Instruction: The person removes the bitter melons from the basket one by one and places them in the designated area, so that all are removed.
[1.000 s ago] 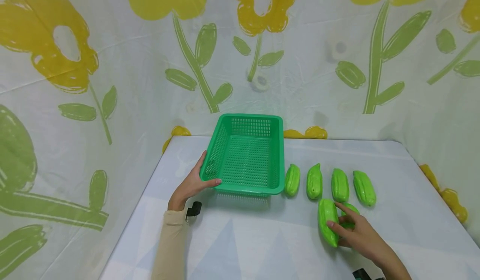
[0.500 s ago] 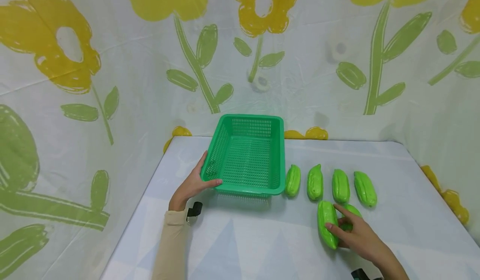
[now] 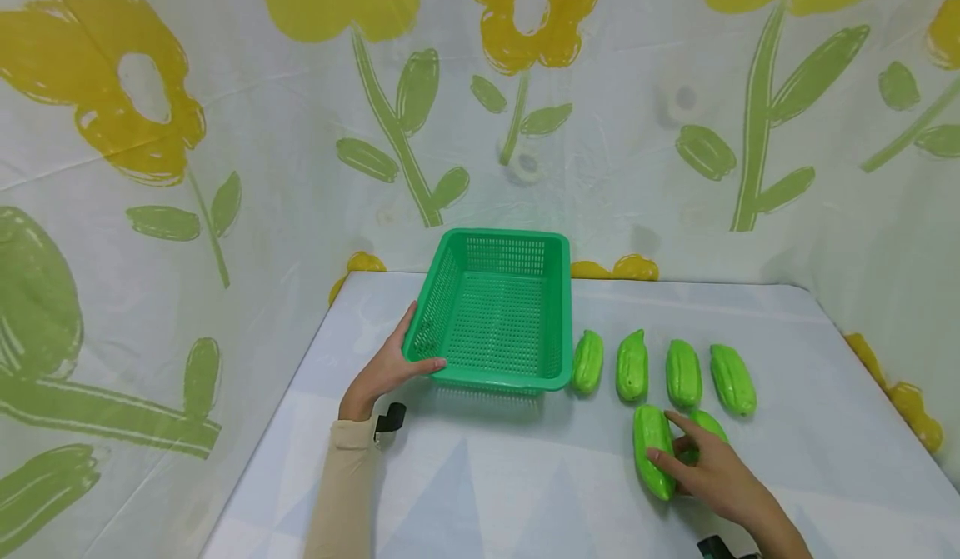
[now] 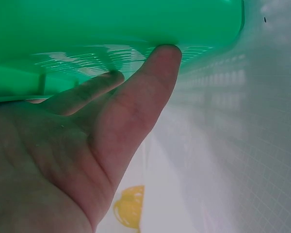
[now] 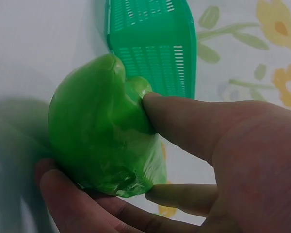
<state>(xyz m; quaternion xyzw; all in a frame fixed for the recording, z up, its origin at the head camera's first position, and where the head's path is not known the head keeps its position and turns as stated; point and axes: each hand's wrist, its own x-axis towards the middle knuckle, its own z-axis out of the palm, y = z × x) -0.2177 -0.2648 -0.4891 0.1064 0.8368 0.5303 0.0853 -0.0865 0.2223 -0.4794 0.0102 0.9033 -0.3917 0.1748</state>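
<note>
A glossy green ridged gourd (image 3: 653,452) is pinched between the thumb and fingers of my right hand (image 3: 720,471), near the table's right front. In the right wrist view, the thumb lies on one side of the gourd (image 5: 97,131) and the fingers curl round the other. Partly hidden behind that hand is another green gourd (image 3: 707,426). My left hand (image 3: 386,376) holds the near left corner of a green mesh basket (image 3: 495,380), thumb along the front. In the left wrist view, thumb and fingers touch the basket's outer wall (image 4: 136,24).
Several similar gourds stand in a row right of the basket: one gourd (image 3: 588,362) close beside it, then another gourd (image 3: 632,367), a third gourd (image 3: 683,374) and the far right gourd (image 3: 732,380). A flower-print curtain (image 3: 600,192) rises behind the pale table (image 3: 510,492).
My right hand has shifted slightly left and nearer to me with the gourd. The left hand keeps its place on the basket, and the head view has turned very slightly.
</note>
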